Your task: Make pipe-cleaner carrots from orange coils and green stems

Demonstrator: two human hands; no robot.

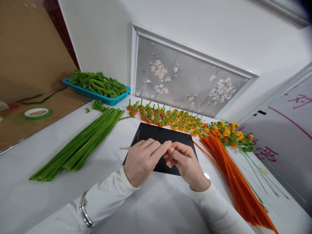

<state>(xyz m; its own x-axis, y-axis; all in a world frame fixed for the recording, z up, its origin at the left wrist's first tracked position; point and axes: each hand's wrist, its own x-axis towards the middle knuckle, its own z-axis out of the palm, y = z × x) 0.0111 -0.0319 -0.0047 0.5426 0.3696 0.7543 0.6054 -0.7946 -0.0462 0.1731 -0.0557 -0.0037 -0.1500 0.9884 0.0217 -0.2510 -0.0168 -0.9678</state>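
My left hand (143, 159) is closed, back upward, above a black board (162, 167). A thin pale wooden stick (125, 148) juts out leftward from under its knuckles; the rest of the stick is hidden by the hand. My right hand (186, 161) is closed in a pinch, its thumb and fingers meeting my left fingertips. Whatever lies between those fingertips is too small and covered to make out. A bundle of long green pipe cleaners (80, 143) lies left of my hands, and orange pipe cleaners (234, 175) lie to the right.
Behind the board stand rows of small orange and yellow pieces with green tops (156, 115). Yellow pompom flowers (226, 131) are piled at right. A blue basket (97, 96) holds green fuzzy loops. Green tape (37, 112) rests on a brown surface at left.
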